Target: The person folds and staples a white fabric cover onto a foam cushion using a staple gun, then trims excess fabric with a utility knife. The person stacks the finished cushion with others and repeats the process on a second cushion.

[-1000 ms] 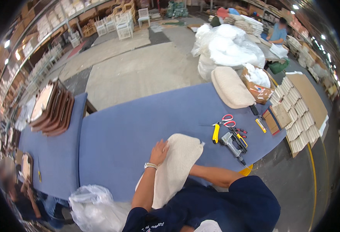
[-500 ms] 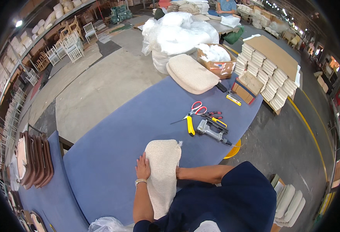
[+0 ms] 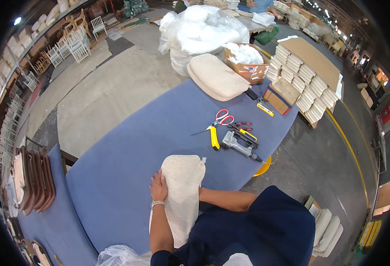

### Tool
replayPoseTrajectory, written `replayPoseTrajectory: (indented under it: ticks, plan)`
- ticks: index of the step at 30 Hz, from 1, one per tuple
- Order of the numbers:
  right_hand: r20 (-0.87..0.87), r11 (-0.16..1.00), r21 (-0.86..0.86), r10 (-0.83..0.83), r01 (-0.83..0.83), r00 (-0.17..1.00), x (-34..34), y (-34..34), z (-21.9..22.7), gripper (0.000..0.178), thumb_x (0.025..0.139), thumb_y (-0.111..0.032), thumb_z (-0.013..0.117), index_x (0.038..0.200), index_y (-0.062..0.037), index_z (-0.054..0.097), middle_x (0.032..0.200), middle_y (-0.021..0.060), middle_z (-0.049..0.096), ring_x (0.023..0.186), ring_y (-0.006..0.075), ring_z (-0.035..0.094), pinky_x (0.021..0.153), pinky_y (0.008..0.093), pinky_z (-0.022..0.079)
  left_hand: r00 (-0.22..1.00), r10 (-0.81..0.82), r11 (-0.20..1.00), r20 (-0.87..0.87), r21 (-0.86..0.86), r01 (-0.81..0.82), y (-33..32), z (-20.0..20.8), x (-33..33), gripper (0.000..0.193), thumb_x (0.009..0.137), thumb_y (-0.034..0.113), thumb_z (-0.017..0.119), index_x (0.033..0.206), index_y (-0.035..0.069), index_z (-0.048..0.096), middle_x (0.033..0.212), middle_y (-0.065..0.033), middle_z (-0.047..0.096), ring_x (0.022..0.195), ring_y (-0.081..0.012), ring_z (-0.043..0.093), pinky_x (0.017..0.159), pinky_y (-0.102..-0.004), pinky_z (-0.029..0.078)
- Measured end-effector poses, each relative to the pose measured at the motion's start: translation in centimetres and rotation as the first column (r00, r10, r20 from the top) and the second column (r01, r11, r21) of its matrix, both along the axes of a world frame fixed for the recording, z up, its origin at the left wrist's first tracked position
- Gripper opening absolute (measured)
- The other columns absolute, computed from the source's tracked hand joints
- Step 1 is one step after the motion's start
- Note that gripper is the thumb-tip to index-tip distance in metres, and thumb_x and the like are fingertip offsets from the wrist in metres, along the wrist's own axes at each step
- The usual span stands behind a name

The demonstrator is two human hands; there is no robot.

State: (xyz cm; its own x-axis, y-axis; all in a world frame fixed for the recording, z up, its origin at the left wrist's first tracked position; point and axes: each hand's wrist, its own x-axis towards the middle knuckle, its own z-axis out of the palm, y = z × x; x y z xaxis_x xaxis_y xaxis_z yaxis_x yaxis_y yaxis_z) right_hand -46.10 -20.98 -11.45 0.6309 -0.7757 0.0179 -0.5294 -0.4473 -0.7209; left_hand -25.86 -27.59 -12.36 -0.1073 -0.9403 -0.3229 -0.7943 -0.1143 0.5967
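Observation:
A cream fabric cushion [image 3: 180, 190] stands on the blue-covered table [image 3: 119, 177] close against my body, a tuft of white fibre poking out at its far right corner. Along its left edge my left hand [image 3: 159, 187] lies flat, fingers stretched forward and holding nothing. My right hand [image 3: 203, 194] reaches in at the right edge; its fingers disappear behind the cushion, so their grip is hidden. Beyond the cushion lie red-handled scissors [image 3: 223, 117], a yellow-handled tool [image 3: 214, 138], pliers [image 3: 247, 134] and a grey staple gun [image 3: 239, 145].
Cream cushions [image 3: 217, 77] lie at the table's far end, by a box of white stuffing [image 3: 253, 71], a smaller cardboard box [image 3: 281, 95] and a yellow cutter [image 3: 265, 109]. Brown cushions [image 3: 37, 179] are stacked left. A yellow bowl [image 3: 262, 168] shows past the right edge.
My left hand has slid slightly forward along the cushion's edge, and more of the cushion's left side shows. The whole view has shifted a little. The right hand stays at the right edge.

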Motion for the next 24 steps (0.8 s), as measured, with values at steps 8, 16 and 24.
replayPoseTrajectory:
  ticks: [8,16,24]
  plan:
    - [0.003,1.0,0.005,-0.019,0.019,1.0,-0.4,0.4,-0.1,0.065,0.091,-0.048,0.063,0.144,-0.0102,0.058,0.155,0.0162,0.051,0.144,0.0373,0.043,0.124,0.049,0.026,1.0,-0.01,1.0,0.011,-0.006,0.01,-0.1,0.4,-0.1,0.056,0.11,0.049,0.03,0.163,0.031,0.034,0.169,-0.0104,0.033,0.158,-0.037,0.021,0.124,-0.0649,0.014]
    - [-0.001,1.0,0.012,-0.029,0.029,1.0,-2.2,1.1,-0.3,0.069,0.089,-0.05,0.066,0.146,-0.0109,0.058,0.156,0.0161,0.05,0.145,0.0387,0.041,0.125,0.0504,0.024,0.997,-0.029,0.997,0.074,-0.065,0.034,0.6,0.1,-0.6,0.057,0.11,0.049,0.029,0.162,0.028,0.034,0.168,-0.0113,0.034,0.156,-0.0387,0.025,0.122,-0.0665,0.021]
    - [-0.077,0.994,0.093,0.062,-0.055,0.995,-4.0,2.7,1.4,0.069,0.088,-0.05,0.067,0.145,-0.0112,0.059,0.155,0.0205,0.05,0.145,0.0406,0.042,0.123,0.0512,0.027,0.973,-0.023,0.979,0.231,-0.193,0.069,0.2,-0.3,-0.7,0.054,0.109,0.04,0.034,0.163,0.029,0.032,0.168,-0.0152,0.032,0.155,-0.0395,0.028,0.124,-0.0614,0.022]
